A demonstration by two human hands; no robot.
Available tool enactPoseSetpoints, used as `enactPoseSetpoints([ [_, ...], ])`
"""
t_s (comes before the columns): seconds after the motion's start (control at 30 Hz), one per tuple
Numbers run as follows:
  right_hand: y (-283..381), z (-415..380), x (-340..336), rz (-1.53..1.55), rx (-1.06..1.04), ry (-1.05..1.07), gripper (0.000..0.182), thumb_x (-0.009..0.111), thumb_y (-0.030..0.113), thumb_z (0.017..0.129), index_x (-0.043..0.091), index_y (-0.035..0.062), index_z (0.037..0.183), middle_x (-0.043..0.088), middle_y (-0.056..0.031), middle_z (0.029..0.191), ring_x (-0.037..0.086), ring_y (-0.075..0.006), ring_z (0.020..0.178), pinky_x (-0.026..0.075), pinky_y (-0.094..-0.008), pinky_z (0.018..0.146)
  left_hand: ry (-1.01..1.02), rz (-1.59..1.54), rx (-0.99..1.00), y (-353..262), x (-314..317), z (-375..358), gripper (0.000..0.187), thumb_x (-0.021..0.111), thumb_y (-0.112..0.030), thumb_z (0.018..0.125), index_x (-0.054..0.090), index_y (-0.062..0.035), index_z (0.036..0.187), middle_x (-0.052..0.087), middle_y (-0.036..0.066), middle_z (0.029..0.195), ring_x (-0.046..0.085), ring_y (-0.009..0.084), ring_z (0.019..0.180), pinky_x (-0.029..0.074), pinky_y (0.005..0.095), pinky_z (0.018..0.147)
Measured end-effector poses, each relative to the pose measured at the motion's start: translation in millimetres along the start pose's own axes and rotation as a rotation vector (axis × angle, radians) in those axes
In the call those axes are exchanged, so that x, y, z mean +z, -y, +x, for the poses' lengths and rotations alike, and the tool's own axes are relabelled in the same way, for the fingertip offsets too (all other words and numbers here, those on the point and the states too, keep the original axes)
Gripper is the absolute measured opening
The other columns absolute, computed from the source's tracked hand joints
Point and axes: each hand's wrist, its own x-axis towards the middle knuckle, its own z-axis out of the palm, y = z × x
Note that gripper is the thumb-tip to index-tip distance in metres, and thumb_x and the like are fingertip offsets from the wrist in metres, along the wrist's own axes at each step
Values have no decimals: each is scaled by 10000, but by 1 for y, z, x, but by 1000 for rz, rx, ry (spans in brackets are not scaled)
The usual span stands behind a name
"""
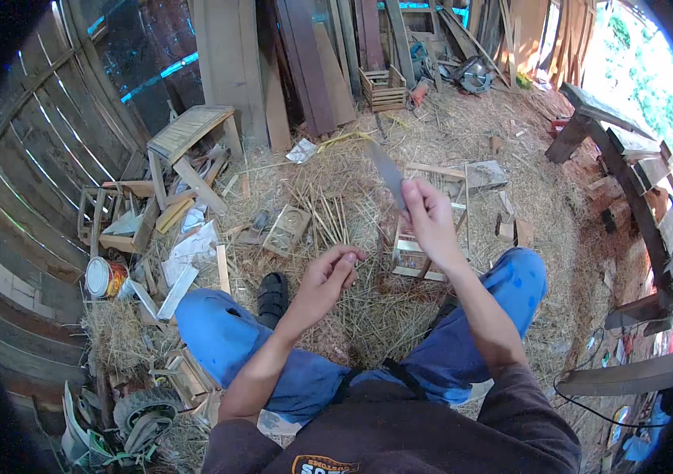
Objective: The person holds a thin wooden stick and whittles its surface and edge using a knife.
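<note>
My right hand [429,217] is closed round the near end of a flat grey blade [387,170], which points up and to the left. Lower and to the left, my left hand [328,278] is raised between my knees with its fingers curled together; anything between the fingertips is too small to make out. Behind my right hand, a slatted wooden frame [419,261] lies on the straw. Several thin sticks [327,217] lie fanned out on the ground beyond my left hand, beside a small wooden frame [286,229].
A small wooden stool [190,133] stands at the back left, and a paint can [99,277] sits at the left. A slatted crate [384,88] and a circular saw [474,77] are at the back. A wooden bench [628,150] is at the right.
</note>
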Motion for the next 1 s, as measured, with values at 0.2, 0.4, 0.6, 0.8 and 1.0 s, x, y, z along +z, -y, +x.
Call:
enactPoseSetpoints([
  [0.2,-12,-13,9,-373,-312,-139,251,566,259,1033,638,45,924,601,-135,639,609,-277,549,451,-390,503,-142,91,86,2,2,0,260,531,-270,1063,648,-57,1156,450,-73,680,386,14,554,297,204,483],
  [0.4,2,-18,14,-472,-354,-130,161,611,215,999,648,75,928,628,-185,671,648,-383,599,476,-459,511,-50,-79,-38,-2,-5,0,230,540,-259,1062,627,-51,1101,430,-71,679,360,15,544,290,210,483],
  [0.6,-15,-21,19,-595,-430,-128,180,601,221,1006,627,87,889,615,-170,646,632,-371,558,449,-456,478,-120,7,54,4,0,2,213,538,-249,1062,624,-56,1093,446,-60,701,356,20,542,302,229,488],
  [0.8,-3,-8,8,-550,-345,-157,95,621,178,980,638,96,935,644,-157,688,644,-358,575,467,-425,476,-213,303,167,-6,-1,-2,209,551,-177,1040,667,-10,1088,492,-40,648,379,42,570,313,263,513],
  [1.0,-10,-8,17,-535,-438,-178,81,607,171,987,659,110,979,634,-168,681,651,-345,584,489,-418,500,-286,345,130,6,1,-1,217,573,-168,1018,675,1,1107,583,74,650,484,103,550,375,293,521],
])
